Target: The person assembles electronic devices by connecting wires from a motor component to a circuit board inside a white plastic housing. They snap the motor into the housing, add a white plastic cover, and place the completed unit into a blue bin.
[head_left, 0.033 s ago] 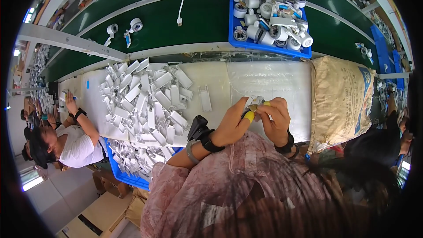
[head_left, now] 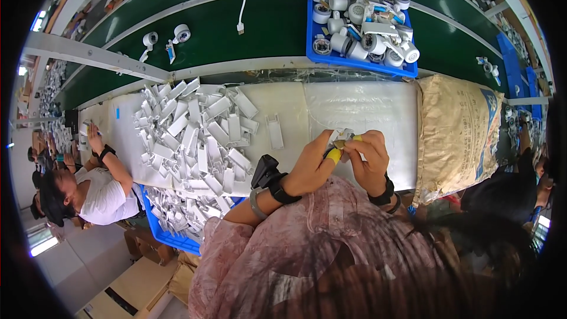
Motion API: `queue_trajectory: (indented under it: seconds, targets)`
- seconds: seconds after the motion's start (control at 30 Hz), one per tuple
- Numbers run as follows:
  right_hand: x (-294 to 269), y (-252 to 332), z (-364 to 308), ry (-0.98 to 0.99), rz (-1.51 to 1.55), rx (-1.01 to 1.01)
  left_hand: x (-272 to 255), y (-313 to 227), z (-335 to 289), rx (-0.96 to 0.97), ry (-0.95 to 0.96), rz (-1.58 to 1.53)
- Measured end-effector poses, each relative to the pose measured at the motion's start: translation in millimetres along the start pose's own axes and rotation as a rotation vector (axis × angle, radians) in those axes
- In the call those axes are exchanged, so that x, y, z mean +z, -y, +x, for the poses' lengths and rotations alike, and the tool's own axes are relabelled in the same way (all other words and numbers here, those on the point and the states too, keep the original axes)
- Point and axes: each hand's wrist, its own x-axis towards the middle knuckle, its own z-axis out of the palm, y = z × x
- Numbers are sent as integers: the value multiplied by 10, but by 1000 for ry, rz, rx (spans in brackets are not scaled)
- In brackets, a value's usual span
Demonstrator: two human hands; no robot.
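Both hands meet over the white-covered bench, to the right of the pile. My left hand [head_left: 314,164] is closed around a small white plastic part [head_left: 338,134], and its thumb wears a yellow finger cover [head_left: 334,155]. My right hand [head_left: 370,156] pinches at the same part from the other side, also with yellow on a fingertip. The fingers hide much of the part, and a small brownish spot on it is too small to name. One white channel-shaped plastic housing [head_left: 274,132] lies alone to the left of my hands. Beyond it is a heap of similar housings [head_left: 195,124].
A blue bin [head_left: 361,68] full of white round-headed units stands at the back. A brown paper sack [head_left: 455,139] bounds the right side. Another blue bin [head_left: 162,230] holds more housings near left. A white cable [head_left: 241,6] hangs behind. A co-worker [head_left: 103,192] sits at far left.
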Motion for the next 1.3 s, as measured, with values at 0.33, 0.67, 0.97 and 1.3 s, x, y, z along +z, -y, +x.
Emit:
queue_trajectory:
  seconds: [0.33,0.67,0.97,1.3]
  targets:
    - [15,-34,-12,0,24,-11,72,39,-35,-53,-20,-174]
    - [-62,33,78,15,-45,-53,68,94,-22,27,5,-44]
    - [-92,87,96,34,-117,-83,129,177,-6,162,-102,16]
    - [-80,82,121,79,-97,-132,147,306,12,281,-159,161]
